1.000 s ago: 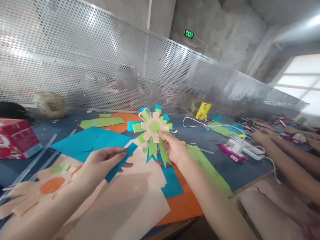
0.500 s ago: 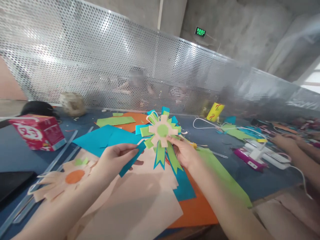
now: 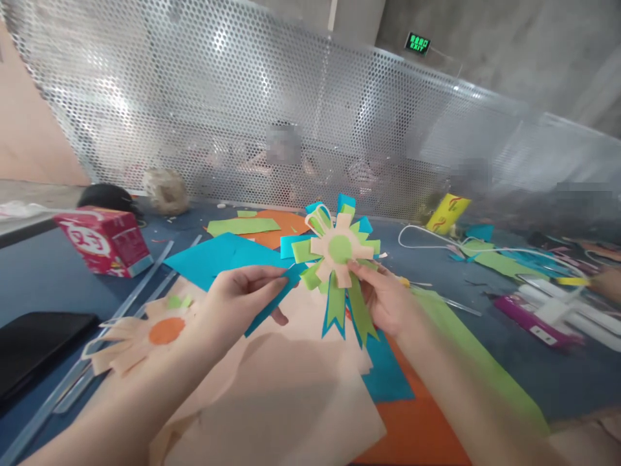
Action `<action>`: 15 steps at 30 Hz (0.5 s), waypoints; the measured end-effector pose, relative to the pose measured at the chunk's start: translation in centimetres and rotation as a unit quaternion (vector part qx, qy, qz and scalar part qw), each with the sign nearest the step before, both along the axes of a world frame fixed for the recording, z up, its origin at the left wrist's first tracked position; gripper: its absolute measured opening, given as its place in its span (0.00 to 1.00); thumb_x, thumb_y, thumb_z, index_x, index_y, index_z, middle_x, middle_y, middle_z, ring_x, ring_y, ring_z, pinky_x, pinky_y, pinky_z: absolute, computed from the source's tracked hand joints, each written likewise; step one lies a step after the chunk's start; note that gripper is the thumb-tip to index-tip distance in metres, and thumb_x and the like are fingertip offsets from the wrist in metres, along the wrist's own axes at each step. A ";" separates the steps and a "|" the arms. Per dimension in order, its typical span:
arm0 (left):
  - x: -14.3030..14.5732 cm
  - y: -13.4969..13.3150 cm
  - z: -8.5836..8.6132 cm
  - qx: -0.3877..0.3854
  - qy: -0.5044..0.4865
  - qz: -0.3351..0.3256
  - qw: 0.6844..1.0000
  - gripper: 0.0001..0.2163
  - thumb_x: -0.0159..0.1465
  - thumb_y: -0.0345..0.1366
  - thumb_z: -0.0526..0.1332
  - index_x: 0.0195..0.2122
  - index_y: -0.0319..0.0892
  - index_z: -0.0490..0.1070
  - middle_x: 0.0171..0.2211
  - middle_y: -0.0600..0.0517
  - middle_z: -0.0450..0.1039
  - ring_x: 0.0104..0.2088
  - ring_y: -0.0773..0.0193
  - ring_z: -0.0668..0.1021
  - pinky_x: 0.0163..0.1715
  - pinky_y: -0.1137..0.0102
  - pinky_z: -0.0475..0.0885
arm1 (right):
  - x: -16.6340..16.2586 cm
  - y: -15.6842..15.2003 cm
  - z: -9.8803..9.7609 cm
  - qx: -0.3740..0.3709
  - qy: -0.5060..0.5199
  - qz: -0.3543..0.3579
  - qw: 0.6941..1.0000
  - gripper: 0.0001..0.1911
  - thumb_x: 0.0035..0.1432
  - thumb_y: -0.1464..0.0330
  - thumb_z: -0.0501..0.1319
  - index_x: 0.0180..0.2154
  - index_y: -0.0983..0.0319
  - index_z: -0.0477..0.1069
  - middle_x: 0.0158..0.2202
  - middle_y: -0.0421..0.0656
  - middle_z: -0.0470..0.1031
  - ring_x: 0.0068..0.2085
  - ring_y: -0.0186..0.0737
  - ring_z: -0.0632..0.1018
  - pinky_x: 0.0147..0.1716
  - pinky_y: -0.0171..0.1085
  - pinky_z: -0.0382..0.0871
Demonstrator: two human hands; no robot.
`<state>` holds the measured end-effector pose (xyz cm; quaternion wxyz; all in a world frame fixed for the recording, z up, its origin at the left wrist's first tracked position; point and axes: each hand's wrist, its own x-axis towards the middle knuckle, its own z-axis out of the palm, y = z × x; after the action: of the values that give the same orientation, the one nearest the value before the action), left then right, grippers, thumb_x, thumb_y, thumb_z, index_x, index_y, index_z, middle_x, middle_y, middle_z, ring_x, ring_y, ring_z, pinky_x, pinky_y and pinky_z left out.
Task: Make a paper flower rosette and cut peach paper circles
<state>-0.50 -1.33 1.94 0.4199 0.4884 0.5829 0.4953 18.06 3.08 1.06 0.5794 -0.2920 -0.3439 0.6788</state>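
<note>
My right hand (image 3: 385,298) pinches a layered felt rosette (image 3: 339,248) by its edge, above the pale sheets. It has a green round centre, a cream petal layer, green and blue loops around that, and notched ribbon tails hanging down. Just left of it, my left hand (image 3: 252,294) is closed on a blue felt strip (image 3: 272,304), which slants down behind the fingers. Whether the strip's upper end touches the rosette, I cannot tell. A second flower, a cream felt flower (image 3: 166,331) with an orange centre, lies beside my left forearm.
Cream felt sheets (image 3: 272,401) lie below my hands, with orange (image 3: 422,414) and green felt (image 3: 485,356) to the right. A red box (image 3: 104,243) and black phone-like slab (image 3: 43,349) are left. A purple power strip (image 3: 536,320) sits right, near another person's hand (image 3: 606,285).
The whole view has shifted, so the table's things appear farther right. Both hands keep their holds on the rosette and the blue strip, with little change between them.
</note>
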 end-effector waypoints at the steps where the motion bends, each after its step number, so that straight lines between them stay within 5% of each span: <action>1: 0.1 0.0 0.0 0.006 -0.005 -0.005 1.000 0.09 0.50 0.41 0.63 0.29 0.43 0.74 0.12 0.58 0.71 0.15 0.66 0.74 0.17 0.73 0.67 | 0.0 0.0 0.0 0.000 0.000 0.001 1.000 0.10 0.34 0.73 0.70 0.24 0.61 0.73 0.26 0.38 0.79 0.27 0.35 0.78 0.26 0.31 0.72; 15: -0.2 0.0 -0.5 0.025 0.008 -0.074 0.997 0.05 0.53 0.38 0.62 0.30 0.46 0.76 0.11 0.60 0.68 0.13 0.69 0.73 0.14 0.77 0.63 | -0.1 -0.3 -0.2 -0.001 -0.018 0.028 0.999 0.09 0.36 0.71 0.70 0.26 0.60 0.75 0.27 0.37 0.79 0.27 0.36 0.78 0.27 0.33 0.73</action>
<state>-0.68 -1.29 1.48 0.4384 0.5446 0.5358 0.4734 18.00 2.78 0.83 0.5539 -0.2950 -0.3610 0.6898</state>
